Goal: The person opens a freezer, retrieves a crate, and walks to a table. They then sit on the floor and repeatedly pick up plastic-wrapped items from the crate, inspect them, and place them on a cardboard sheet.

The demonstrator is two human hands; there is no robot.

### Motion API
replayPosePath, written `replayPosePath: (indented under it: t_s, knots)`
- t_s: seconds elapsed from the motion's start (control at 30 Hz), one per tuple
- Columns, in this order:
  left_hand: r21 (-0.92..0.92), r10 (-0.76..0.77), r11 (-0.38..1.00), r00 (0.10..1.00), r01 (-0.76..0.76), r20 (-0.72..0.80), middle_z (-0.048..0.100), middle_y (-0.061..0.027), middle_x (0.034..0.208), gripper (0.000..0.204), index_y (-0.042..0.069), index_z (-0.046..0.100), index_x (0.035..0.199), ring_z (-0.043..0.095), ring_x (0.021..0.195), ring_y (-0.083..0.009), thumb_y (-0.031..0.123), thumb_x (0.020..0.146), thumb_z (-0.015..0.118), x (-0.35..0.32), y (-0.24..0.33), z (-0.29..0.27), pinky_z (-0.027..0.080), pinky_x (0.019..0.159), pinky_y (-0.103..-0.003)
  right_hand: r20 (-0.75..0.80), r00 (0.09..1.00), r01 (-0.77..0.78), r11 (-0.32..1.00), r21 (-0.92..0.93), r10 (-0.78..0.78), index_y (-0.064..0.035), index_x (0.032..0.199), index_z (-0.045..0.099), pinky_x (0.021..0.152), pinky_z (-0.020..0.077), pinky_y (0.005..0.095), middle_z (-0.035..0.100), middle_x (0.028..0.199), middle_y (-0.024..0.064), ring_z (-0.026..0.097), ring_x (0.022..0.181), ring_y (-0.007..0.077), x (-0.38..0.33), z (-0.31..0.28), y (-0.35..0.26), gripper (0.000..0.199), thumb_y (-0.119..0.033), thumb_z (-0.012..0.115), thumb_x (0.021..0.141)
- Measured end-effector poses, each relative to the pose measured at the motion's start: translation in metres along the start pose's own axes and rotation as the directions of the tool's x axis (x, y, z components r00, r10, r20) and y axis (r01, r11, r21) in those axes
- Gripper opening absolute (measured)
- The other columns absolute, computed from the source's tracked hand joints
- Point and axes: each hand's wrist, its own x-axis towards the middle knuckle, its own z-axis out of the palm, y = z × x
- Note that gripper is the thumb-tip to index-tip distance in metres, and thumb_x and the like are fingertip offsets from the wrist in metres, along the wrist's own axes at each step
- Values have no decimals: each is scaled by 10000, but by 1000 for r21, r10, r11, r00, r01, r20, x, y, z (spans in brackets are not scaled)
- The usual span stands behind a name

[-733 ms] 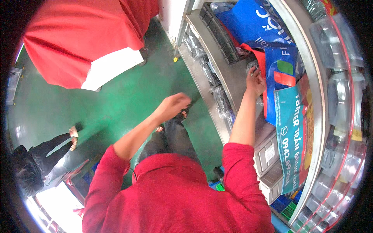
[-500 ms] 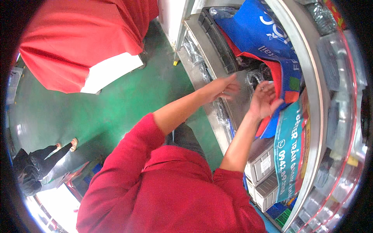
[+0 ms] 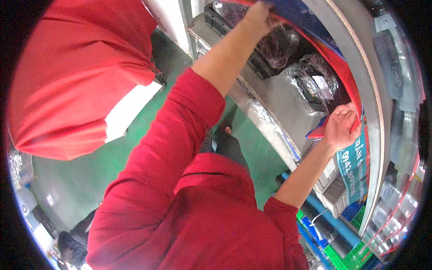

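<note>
Two bare hands are at one sheet (image 3: 300, 19), blue on one face and red on the other, which hangs along the front of one grey shelf (image 3: 275, 98). The left hand (image 3: 259, 19), at the top of the view, is bunched against the sheet's edge; blur leaves me unable to tell whether it grips. The right hand (image 3: 342, 128) is turned palm up, fingers loosely bent and partly open, touching the red face farther down; whether it pinches the cloth I cannot tell. Behind the sheet show two plastic-wrapped bundles: one (image 3: 280, 47) in the single black crate (image 3: 262, 65), the other (image 3: 316, 83) on the bare shelf beside it. One teal banner (image 3: 353, 167) hangs just below the right hand, with at least two grey boxes (image 3: 336, 194) near it. Across the green floor (image 3: 67, 189) stand one red cover (image 3: 81, 90) and one white panel (image 3: 131, 110) at its lower edge. One other person (image 3: 73, 246) shows at lower left.
</note>
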Motion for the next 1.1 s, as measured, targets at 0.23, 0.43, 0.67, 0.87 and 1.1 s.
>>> replayPosePath:
  t_s: [0.23, 0.43, 0.67, 0.87, 1.1]
  knots:
    - [170, -35, 985, 988, 9, 151, 540, -110, 1022, 292, 63, 476, 1050, 539, 937, -254, 275, 857, 421, 44, 86, 30, 454, 788, -438, -55, 998, -13, 999, -52, 11, 32, 1019, 546, 834, 406, 341, 565, 1057, 116, 486, 1024, 219, 4, 3, 6, 341, -203, 560, 772]
    - [233, -59, 973, 965, -2, 256, 561, -98, 980, 273, 75, 496, 1020, 555, 896, -234, 284, 855, 435, 52, 110, 35, 468, 767, -425, -66, 998, 26, 998, 62, -22, 34, 1023, 544, 832, 417, 353, 560, 1071, 125, 488, 1034, 241, 11, 13, 3, 359, -189, 573, 743]
    - [264, -81, 965, 943, -7, 323, 585, -86, 932, 255, 88, 521, 985, 573, 850, -212, 294, 854, 451, 50, 126, 32, 485, 744, -410, -210, 978, 7, 1000, -12, -9, 73, 998, 539, 777, 436, 365, 596, 978, 166, 538, 952, 266, 7, 8, -3, 354, -175, 541, 746]
    - [282, -111, 959, 934, 11, 340, 605, -75, 891, 241, 100, 541, 956, 588, 809, -193, 304, 852, 464, 36, 129, 24, 499, 724, -397, -240, 970, -52, 999, -3, 50, 58, 987, 529, 754, 440, 368, 587, 976, 167, 540, 928, 264, -6, -7, 7, 307, -180, 466, 803]
    - [450, -115, 892, 943, -39, 311, 610, -68, 859, 247, 76, 534, 948, 596, 780, -204, 277, 872, 414, 34, 132, 21, 505, 712, -392, -267, 962, -99, 988, -121, 64, 65, 975, 537, 740, 443, 355, 580, 938, 183, 543, 870, 265, -4, -19, -4, 320, -196, 461, 806]
